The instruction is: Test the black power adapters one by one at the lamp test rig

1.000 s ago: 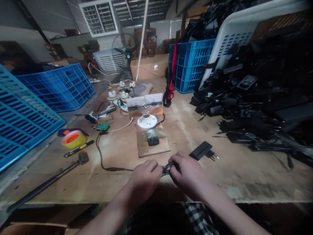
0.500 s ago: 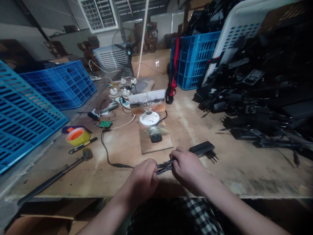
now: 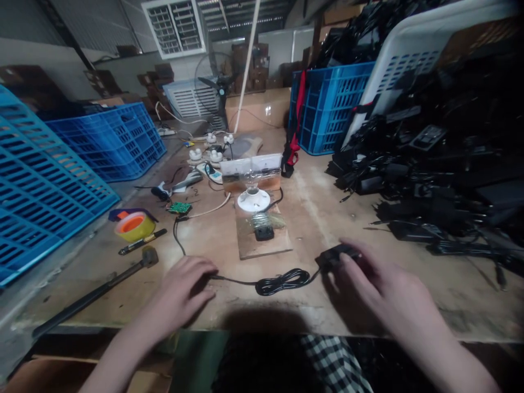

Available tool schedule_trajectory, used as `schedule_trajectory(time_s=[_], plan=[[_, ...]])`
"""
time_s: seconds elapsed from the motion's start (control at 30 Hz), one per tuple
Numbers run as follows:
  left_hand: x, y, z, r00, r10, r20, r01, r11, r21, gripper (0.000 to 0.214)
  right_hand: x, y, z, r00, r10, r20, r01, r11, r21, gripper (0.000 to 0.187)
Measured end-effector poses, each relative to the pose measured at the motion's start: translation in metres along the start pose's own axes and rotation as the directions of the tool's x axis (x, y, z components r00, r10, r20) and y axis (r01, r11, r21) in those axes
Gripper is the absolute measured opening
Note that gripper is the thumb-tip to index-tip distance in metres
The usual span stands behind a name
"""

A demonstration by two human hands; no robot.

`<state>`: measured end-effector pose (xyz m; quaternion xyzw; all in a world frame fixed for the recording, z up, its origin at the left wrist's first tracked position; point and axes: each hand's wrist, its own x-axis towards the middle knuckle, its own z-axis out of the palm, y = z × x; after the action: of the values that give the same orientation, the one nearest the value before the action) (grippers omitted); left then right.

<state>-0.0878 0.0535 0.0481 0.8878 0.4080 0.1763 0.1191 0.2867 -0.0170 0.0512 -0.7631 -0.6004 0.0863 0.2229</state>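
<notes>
The right hand (image 3: 382,284) lies with its fingers (image 3: 352,267) curved over a black power adapter (image 3: 331,255), grip unclear, while the left hand (image 3: 180,289) rests open by the adapter's cable (image 3: 233,281), its coil (image 3: 282,282) lying between them on the wooden desk (image 3: 315,218), seemingly kept within reach.

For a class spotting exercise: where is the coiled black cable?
In the head view, the coiled black cable lies on the wooden workbench between the left hand and right hand, just left of the black power adapter.
</notes>
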Motion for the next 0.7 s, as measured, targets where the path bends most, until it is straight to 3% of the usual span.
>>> schedule_trajectory(time_s=[0.07, 0.13, 0.2, 0.27, 0.33, 0.4, 0.5, 0.63, 0.7], plan=[[-0.002, -0.018, -0.003, 1.0, -0.006, 0.013, 0.006, 0.999, 0.04, 0.017, 0.012, 0.007, 0.0, 0.982, 0.129, 0.135, -0.103, 0.977, -0.185, 0.054], [-0.001, -0.025, 0.002, 1.0, -0.016, 0.026, 0.015, 0.999, 0.033, 0.017, 0.022, 0.008, 0.008, 0.968, 0.121, 0.22, -0.07, 0.971, -0.227, 0.052], [0.003, -0.02, 0.011, 0.999, -0.033, 0.027, 0.034, 0.999, -0.016, 0.019, 0.026, 0.009, 0.019, 0.975, 0.061, 0.215, -0.042, 0.995, -0.093, 0.045], [0.009, -0.009, 0.018, 0.999, -0.048, 0.008, 0.048, 0.995, -0.09, 0.018, 0.025, 0.011, 0.029, 0.982, 0.0, 0.189, -0.031, 0.986, 0.164, 0.042], [0.015, 0.001, 0.025, 0.998, -0.054, -0.009, 0.052, 0.985, -0.162, 0.017, 0.023, 0.014, 0.035, 0.981, -0.072, 0.179, -0.008, 0.912, 0.41, 0.047], [0.021, 0.007, 0.032, 0.999, -0.039, -0.017, 0.035, 0.981, -0.19, 0.017, 0.024, 0.016, 0.037, 0.967, -0.149, 0.205, 0.021, 0.853, 0.521, 0.056], [0.031, 0.014, 0.043, 1.0, 0.013, -0.024, -0.017, 0.984, -0.179, 0.018, 0.032, 0.008, 0.036, 0.958, -0.129, 0.258, 0.002, 0.898, 0.441, 0.063], [0.038, 0.021, 0.057, 0.997, 0.073, -0.035, -0.078, 0.978, -0.195, 0.017, 0.046, -0.013, 0.038, 0.974, 0.029, 0.224, -0.054, 0.993, 0.108, 0.085], [0.037, 0.023, 0.063, 0.996, 0.068, -0.06, -0.078, 0.976, -0.203, 0.018, 0.05, -0.024, 0.043, 0.982, 0.051, 0.18, -0.078, 0.987, 0.144, 0.082]])
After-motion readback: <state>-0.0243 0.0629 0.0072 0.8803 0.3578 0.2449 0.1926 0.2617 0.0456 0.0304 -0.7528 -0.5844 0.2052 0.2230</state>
